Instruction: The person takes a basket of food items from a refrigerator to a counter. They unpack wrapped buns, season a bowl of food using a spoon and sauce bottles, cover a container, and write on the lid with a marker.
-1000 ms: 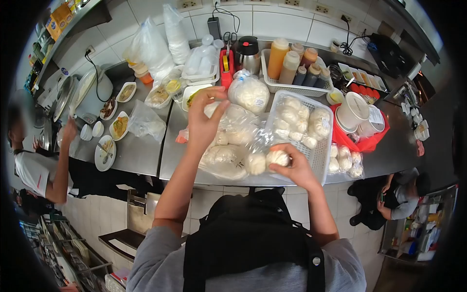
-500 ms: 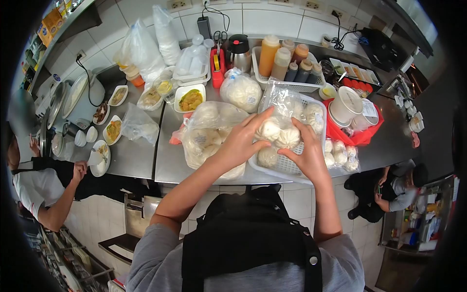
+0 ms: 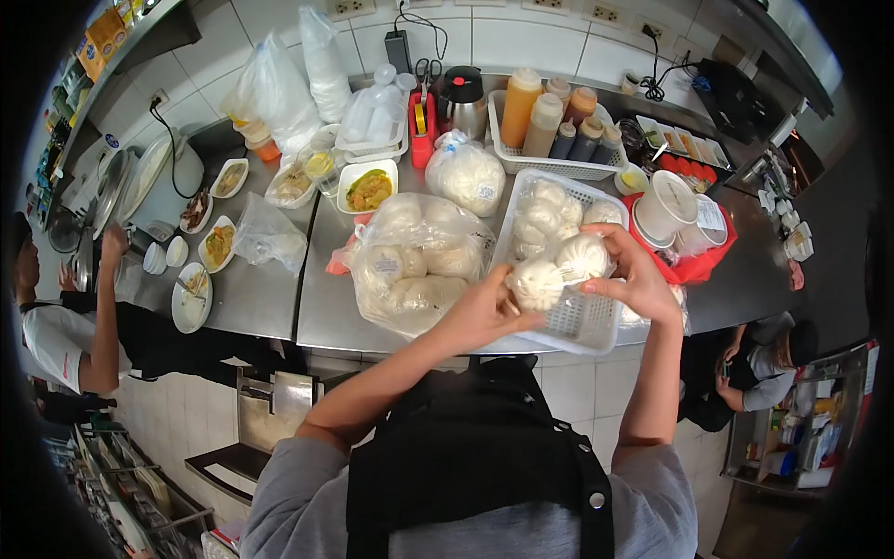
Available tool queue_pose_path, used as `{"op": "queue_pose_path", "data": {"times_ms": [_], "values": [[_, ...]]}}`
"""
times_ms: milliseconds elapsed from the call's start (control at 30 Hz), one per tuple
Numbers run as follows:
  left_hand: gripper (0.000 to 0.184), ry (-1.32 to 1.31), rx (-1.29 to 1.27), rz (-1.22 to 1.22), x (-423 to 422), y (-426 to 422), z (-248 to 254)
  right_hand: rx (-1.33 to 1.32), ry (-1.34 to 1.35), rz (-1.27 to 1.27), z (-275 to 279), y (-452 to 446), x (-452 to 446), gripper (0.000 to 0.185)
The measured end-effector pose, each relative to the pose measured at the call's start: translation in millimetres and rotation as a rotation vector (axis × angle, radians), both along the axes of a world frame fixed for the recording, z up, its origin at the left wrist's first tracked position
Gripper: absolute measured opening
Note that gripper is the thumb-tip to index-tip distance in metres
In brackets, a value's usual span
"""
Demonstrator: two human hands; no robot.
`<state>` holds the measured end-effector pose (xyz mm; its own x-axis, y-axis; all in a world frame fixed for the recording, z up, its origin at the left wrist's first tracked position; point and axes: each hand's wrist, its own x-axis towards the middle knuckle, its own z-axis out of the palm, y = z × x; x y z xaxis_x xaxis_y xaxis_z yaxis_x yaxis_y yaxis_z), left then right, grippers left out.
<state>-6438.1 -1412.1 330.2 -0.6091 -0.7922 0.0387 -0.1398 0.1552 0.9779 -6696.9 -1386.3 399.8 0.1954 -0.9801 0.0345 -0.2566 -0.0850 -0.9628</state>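
A clear plastic pack of white steamed buns [image 3: 562,268] is held between both hands above the front part of a white perforated basket [image 3: 597,337]. My left hand [image 3: 486,315] closes on the pack's left end. At the other end, my right hand [image 3: 641,278] grips with thumb and fingers. Behind the pack, more wrapped buns [image 3: 540,216] lie in the basket. Just left of my left hand sits a large clear bag of buns [image 3: 417,265]. A tied bag of white buns [image 3: 466,179] stands farther back.
Sauce bottles [image 3: 543,124] stand in a white basket at the back. Right of the buns, a red bag [image 3: 686,265] holds white tubs [image 3: 668,198]. Food dishes [image 3: 219,247] line the left counter. One co-worker [image 3: 74,335] is at left, another person [image 3: 759,363] at right.
The pack of buns has been lifted from the basket and now tilts between my hands. My right hand moved right. The left co-worker's arm rose toward the pots.
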Motion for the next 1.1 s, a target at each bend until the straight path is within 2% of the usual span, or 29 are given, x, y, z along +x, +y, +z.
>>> {"op": "queue_pose_path", "data": {"times_ms": [33,67,100,133,167,200,233,267,300,400,467,533,600,667,733,767,833,900,1000,1067,1100], "values": [[0.066,0.000,0.142,-0.096,5,6,-9,0.068,0.003,0.041,-5,-7,-11,0.061],[0.062,0.043,0.121,-0.055,11,13,-16,0.068,0.002,0.036,-11,-15,-24,0.061],[0.062,0.042,0.123,-0.058,18,18,-20,0.131,0.111,0.123,-19,-25,-39,0.060],[0.056,0.019,0.123,-0.027,26,22,-23,0.195,0.218,0.211,-31,-34,-50,0.059],[0.051,-0.004,0.122,0.006,34,26,-25,0.197,0.217,0.212,-46,-42,-57,0.059],[0.051,-0.004,0.123,0.007,42,28,-26,0.311,0.254,0.310,-65,-53,-62,0.060],[0.042,-0.084,0.124,0.010,50,31,-27,0.423,0.290,0.409,-88,-63,-65,0.062],[0.035,-0.163,0.125,0.015,57,34,-28,0.277,0.381,0.495,-121,-72,-67,0.060],[0.035,-0.162,0.124,0.023,62,38,-31,0.274,0.384,0.503,-142,-78,-65,0.060],[0.028,-0.006,0.241,0.171,76,50,-51,0.312,0.447,0.518,-165,-82,-52,0.058],[0.026,0.040,0.266,0.278,84,59,-61,0.242,0.782,0.412,-163,-79,-42,0.060],[0.026,0.004,0.244,0.388,89,69,-55,-0.023,1.052,0.295,-188,-73,-51,0.061],[0.027,-0.010,0.215,0.537,88,82,-42,-0.071,1.112,0.126,-129,-54,-14,0.059],[0.028,0.009,0.171,0.690,87,95,-32,-0.067,0.916,0.166,-87,-49,18,0.055],[0.028,0.016,0.128,0.828,80,113,-34,-0.126,0.814,0.300,-67,-48,45,0.051],[0.028,0.018,0.131,0.895,74,123,-34,-0.134,0.711,0.355,-65,-47,56,0.047],[0.028,0.106,0.147,1.020,59,143,-32,-0.257,0.731,0.467,-66,-44,73,0.044],[0.028,0.132,0.164,1.099,41,163,-34,-0.430,0.639,0.590,-59,-35,90,0.040],[0.027,0.176,0.254,1.222,8,191,-33,-0.403,0.584,0.753,-54,-12,107,0.038],[0.025,0.011,0.214,1.307,-7,210,-30,-0.417,0.510,0.878,-61,5,113,0.038],[0.025,0.009,0.220,1.347,-11,221,-29,-0.423,0.498,0.918,-66,13,116,0.038]]}}
